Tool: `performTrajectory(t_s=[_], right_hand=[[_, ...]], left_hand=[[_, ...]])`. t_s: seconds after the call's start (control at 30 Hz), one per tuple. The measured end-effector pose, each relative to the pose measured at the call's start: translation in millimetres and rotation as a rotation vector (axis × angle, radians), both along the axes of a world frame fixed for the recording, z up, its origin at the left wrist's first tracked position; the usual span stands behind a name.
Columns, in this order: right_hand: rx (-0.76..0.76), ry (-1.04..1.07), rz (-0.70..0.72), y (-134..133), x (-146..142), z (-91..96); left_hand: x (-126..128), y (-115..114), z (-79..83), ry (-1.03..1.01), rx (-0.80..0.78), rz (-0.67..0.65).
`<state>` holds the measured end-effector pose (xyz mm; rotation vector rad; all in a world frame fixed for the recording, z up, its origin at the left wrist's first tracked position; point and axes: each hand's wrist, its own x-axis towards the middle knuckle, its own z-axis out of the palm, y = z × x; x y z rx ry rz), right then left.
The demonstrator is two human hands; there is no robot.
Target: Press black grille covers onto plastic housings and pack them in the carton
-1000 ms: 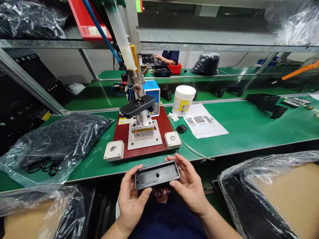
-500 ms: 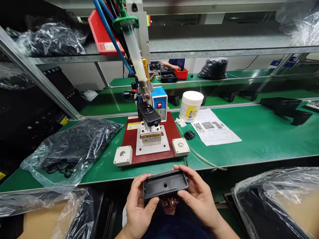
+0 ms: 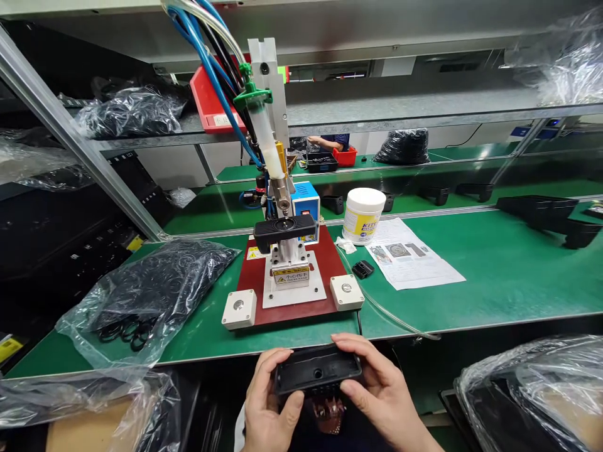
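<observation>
I hold a black rectangular plastic cover (image 3: 317,370) with a small centre hole, open side up, just below the bench's front edge. My left hand (image 3: 266,402) grips its left end, thumb underneath. My right hand (image 3: 382,393) grips its right end. Beyond them a dispensing machine stands on a dark red base (image 3: 292,301) with two white button blocks, the left block (image 3: 239,308) and the right block (image 3: 347,292). A second black cover (image 3: 284,230) lies crosswise on the machine's fixture under the syringe nozzle (image 3: 281,199).
A clear bag of black rings (image 3: 155,292) lies left on the green bench. A white tub (image 3: 363,215), a printed sheet (image 3: 414,256) and a small black part (image 3: 362,269) sit right of the machine. Plastic-lined boxes (image 3: 532,402) flank me. A person (image 3: 330,142) works at a far bench.
The cover on the fixture has turned from angled to crosswise. The view tilted up, so my hands and the held cover sit lower in frame. My grip is unchanged.
</observation>
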<state>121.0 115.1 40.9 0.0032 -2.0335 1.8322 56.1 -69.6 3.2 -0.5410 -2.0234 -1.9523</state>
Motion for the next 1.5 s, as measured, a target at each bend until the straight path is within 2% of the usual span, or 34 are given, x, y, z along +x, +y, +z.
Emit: performTrajectory(t_s=[0.27,0.5,0.6,0.83,0.93,1.03,1.13,1.2,1.33,1.4,1.5], right_hand=[[0.072,0.009,0.047,3,-1,-1.2],[0.241,0.124,0.089,2,-10,16.1],[0.283,0.150,0.079,-1,-16,22.4],[0.392,0.240,0.050,-7,-25,29.6],[0.459,0.285,0.044,-8,-27,34.5],[0.543,0.352,0.040,-8,-31,45.8],[0.643,0.465,0.023,-4,-46,68.5],[0.684,0.540,-0.007,0,-64,89.9],[0.677,0.630,-0.088,15,-121,131.0],[0.646,0.628,-0.104,24,-150,141.5],[0.616,0.597,-0.101,37,-181,141.9]], left_hand=[[-6,-5,-0.9,0.069,-0.032,0.001],[-30,-24,14.8,0.298,-0.186,-0.114],[-38,-30,20.3,0.369,-0.216,-0.123],[-45,-38,13.0,0.373,-0.272,-0.120],[-48,-40,17.0,0.410,-0.264,-0.123],[-57,-40,34.5,0.495,-0.255,-0.136],[-79,-38,68.2,0.596,-0.275,-0.199],[-105,-32,97.1,0.645,-0.289,-0.254],[-168,-9,149.9,0.664,-0.266,-0.269],[-195,6,164.7,0.569,-0.225,-0.300],[-220,24,169.1,0.347,-0.139,-0.375]])
